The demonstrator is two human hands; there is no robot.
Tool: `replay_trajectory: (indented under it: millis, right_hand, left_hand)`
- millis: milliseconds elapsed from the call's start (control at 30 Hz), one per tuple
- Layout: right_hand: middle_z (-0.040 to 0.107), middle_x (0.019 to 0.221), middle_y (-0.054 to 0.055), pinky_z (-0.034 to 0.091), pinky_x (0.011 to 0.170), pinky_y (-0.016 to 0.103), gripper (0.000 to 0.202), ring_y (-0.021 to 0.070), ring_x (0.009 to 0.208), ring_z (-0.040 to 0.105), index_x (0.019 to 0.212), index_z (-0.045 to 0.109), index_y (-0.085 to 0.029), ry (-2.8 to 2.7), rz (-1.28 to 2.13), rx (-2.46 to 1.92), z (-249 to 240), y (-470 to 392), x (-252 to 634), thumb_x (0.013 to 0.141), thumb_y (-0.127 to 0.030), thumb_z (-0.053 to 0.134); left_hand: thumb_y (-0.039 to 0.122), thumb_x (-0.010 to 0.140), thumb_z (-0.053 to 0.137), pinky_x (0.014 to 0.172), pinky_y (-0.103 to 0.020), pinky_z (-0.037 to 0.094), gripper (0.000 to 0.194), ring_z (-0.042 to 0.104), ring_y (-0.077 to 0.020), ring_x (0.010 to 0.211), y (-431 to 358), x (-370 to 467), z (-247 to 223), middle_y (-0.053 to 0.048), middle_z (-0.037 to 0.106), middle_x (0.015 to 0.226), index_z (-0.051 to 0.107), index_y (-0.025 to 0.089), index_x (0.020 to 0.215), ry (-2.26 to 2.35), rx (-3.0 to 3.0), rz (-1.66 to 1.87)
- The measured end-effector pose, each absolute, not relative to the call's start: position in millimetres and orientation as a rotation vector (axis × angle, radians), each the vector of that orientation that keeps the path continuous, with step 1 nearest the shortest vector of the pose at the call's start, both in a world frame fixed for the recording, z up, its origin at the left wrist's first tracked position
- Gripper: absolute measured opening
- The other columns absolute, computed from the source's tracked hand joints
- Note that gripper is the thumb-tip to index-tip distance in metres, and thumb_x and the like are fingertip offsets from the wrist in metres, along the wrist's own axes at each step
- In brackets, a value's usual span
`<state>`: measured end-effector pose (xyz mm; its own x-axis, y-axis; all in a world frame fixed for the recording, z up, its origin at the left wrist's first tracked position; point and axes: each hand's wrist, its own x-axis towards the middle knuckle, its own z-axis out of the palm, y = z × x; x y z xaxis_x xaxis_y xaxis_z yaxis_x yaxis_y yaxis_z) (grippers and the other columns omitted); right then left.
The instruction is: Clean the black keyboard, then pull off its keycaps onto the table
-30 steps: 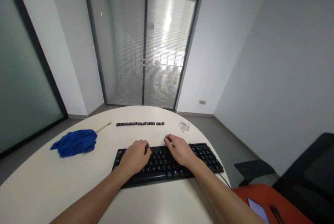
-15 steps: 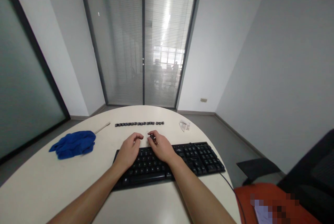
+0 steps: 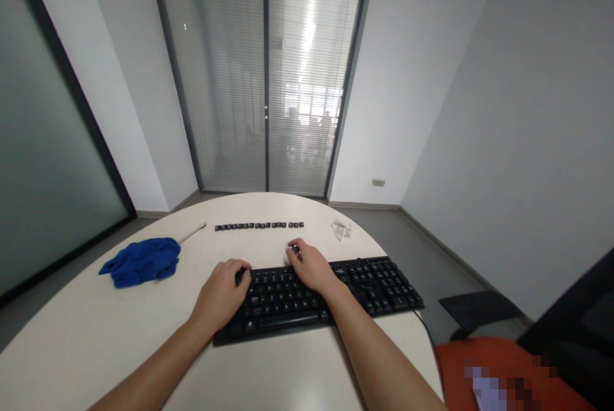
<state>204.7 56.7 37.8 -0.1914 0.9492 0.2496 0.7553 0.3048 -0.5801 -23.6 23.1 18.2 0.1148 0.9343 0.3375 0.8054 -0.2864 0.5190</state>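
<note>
A black keyboard (image 3: 288, 321) lies near the front of the round white table, some of its keys hidden under my hands. My left hand (image 3: 223, 293) is curled at its back left corner, thumb and fingers closed on the edge there. Over the keyboard's back edge, my right hand (image 3: 309, 265) pinches a small dark item with a pale, thin part (image 3: 290, 251); its exact kind is too small to tell. Beyond both hands runs a row of loose black keycaps (image 3: 259, 225), with small gaps between some groups.
On the left lie a crumpled blue cloth (image 3: 144, 262) and a thin pale-handled brush or stick (image 3: 192, 232). A small clear-and-white packet (image 3: 341, 229) rests at the back right. The keyboard cable (image 3: 426, 331) drops over the right edge beside an orange-seated chair (image 3: 460, 360).
My left hand has come down and back onto the keyboard's left corner. My right hand has shifted a little right, still pinching the small item. The view has turned slightly.
</note>
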Motion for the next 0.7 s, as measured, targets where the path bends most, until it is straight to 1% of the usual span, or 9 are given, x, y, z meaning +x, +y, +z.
replay_trajectory:
  millis: [100,200,333,433,533,600,700]
  right_hand:
    - [0.069,0.086,0.008,0.042,0.071,0.029,0.032,0.0198,0.078,0.063,0.112,0.058,-0.018,-2.006,0.401,-1.529,41,53,203,0.097,-0.041,0.042]
    - [0.07,0.087,0.006,0.043,0.072,0.028,0.03,0.0187,0.077,0.063,0.116,0.058,-0.02,-2.037,0.352,-1.457,45,48,201,0.097,-0.039,0.045]
    - [0.07,0.099,0.006,0.044,0.08,0.028,0.025,0.0185,0.087,0.064,0.116,0.059,-0.022,-2.105,0.303,-1.285,52,38,193,0.094,-0.031,0.051]
    - [0.07,0.09,0.004,0.046,0.073,0.026,0.025,0.0164,0.079,0.063,0.114,0.058,-0.021,-2.114,0.407,-1.182,53,30,184,0.091,-0.031,0.055]
    - [0.069,0.084,0.002,0.045,0.069,0.024,0.017,0.0147,0.074,0.062,0.101,0.064,-0.02,-2.134,0.501,-1.083,49,27,177,0.088,-0.03,0.06]
    - [0.069,0.084,0.002,0.046,0.07,0.024,0.014,0.0148,0.076,0.062,0.096,0.067,-0.02,-2.102,0.565,-1.075,46,28,175,0.086,-0.03,0.062]
    - [0.071,0.087,0.002,0.047,0.074,0.025,0.016,0.0151,0.08,0.064,0.095,0.068,-0.02,-2.001,0.675,-1.089,42,32,177,0.087,-0.031,0.062]
  left_hand:
    - [0.033,0.088,0.043,0.091,-0.04,0.043,0.025,0.058,-0.0263,0.099,25,-23,20,-0.006,0.068,0.097,0.065,0.021,0.089,1.686,2.165,0.937]
    - [0.034,0.088,0.042,0.088,-0.038,0.044,0.026,0.059,-0.0254,0.094,28,-22,21,-0.005,0.069,0.093,0.064,0.021,0.086,1.654,2.123,0.952]
    - [0.037,0.088,0.041,0.086,-0.037,0.045,0.029,0.061,-0.0252,0.092,31,-22,22,-0.005,0.07,0.09,0.065,0.021,0.082,1.636,2.076,0.965]
    - [0.038,0.089,0.038,0.09,-0.038,0.045,0.033,0.062,-0.0252,0.094,33,-23,22,-0.006,0.071,0.092,0.066,0.021,0.082,1.621,2.042,0.974]
    - [0.039,0.089,0.036,0.09,-0.038,0.045,0.036,0.063,-0.0252,0.095,32,-27,24,-0.006,0.071,0.093,0.066,0.021,0.084,1.612,2.039,0.954]
    - [0.037,0.087,0.037,0.09,-0.038,0.045,0.034,0.063,-0.0257,0.095,31,-32,26,-0.006,0.071,0.093,0.066,0.02,0.084,1.64,2.054,0.94]
    - [0.035,0.083,0.041,0.088,-0.038,0.047,0.029,0.064,-0.0257,0.093,30,-40,27,-0.007,0.071,0.093,0.066,0.02,0.083,1.671,2.063,0.933]
